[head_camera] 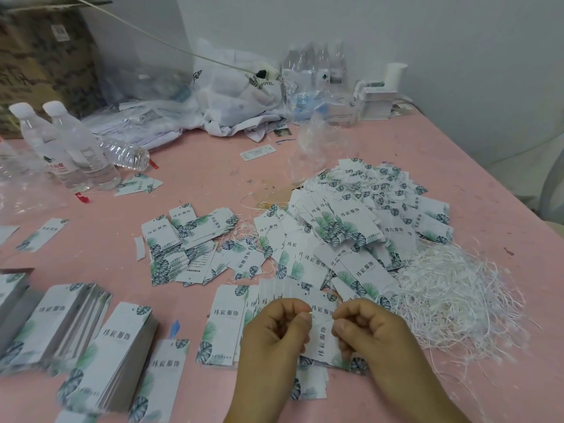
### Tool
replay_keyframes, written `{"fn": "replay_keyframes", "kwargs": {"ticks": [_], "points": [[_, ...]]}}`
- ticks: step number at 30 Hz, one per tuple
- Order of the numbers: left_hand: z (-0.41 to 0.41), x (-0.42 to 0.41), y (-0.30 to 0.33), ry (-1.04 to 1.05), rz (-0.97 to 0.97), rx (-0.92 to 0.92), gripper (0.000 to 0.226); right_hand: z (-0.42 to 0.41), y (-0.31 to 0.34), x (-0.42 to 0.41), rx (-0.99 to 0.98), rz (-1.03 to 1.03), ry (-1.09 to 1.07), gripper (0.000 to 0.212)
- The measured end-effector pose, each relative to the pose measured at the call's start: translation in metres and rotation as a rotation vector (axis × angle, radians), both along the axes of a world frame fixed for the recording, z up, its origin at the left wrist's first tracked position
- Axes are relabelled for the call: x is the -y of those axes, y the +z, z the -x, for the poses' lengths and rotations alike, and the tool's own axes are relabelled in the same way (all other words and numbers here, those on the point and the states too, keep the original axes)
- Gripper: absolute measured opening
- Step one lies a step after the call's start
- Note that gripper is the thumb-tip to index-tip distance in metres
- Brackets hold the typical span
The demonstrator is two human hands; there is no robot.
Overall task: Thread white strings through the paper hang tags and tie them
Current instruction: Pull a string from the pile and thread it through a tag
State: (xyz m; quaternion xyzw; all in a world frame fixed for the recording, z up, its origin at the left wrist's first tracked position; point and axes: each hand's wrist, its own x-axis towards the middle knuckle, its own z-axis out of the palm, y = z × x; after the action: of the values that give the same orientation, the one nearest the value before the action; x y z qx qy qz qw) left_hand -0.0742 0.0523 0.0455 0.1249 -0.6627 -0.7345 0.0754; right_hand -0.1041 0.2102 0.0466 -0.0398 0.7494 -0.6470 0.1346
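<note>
Tag [323,337] btwn left hand [274,334] & right hand [370,331]; both hands' curled fingers pinch its edges.

White hang tags [363,221] printed with green leaves; white strings [451,288]; pink table [195,166].

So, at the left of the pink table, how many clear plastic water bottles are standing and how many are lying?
Clear plastic water bottles with white caps, standing: 2
Clear plastic water bottle on its side: 1
Total: 3
The clear shape at the left edge is too blurred to count.
</note>
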Motion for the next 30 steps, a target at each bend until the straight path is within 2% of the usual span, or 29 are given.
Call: {"fn": "replay_keyframes", "kwargs": {"ticks": [3, 6, 11, 16, 27, 30], "points": [[-0.002, -0.001, 0.001, -0.036, 0.072, 0.006, 0.026, 0.001, 0.0, 0.0, 0.056, 0.165, -0.041, 0.027], [-0.003, -0.002, 0.003, -0.085, 0.087, 0.009, 0.03, -0.002, -0.002, 0.003, 0.042, 0.214, -0.049, 0.029], [-0.004, -0.004, 0.002, -0.094, 0.09, 0.006, 0.03, -0.007, 0.001, 0.008, -0.063, 0.168, -0.043, 0.017], [-0.003, -0.006, 0.005, -0.096, 0.072, -0.011, 0.009, -0.01, 0.003, 0.008, -0.128, 0.107, -0.053, 0.037], [-0.004, -0.005, 0.003, -0.148, 0.063, -0.024, 0.012, -0.015, 0.006, 0.012, -0.334, -0.054, -0.062, 0.043], [-0.004, -0.003, 0.002, -0.154, 0.082, -0.019, 0.007, -0.014, 0.005, 0.011, -0.284, -0.014, -0.087, 0.041]]}}
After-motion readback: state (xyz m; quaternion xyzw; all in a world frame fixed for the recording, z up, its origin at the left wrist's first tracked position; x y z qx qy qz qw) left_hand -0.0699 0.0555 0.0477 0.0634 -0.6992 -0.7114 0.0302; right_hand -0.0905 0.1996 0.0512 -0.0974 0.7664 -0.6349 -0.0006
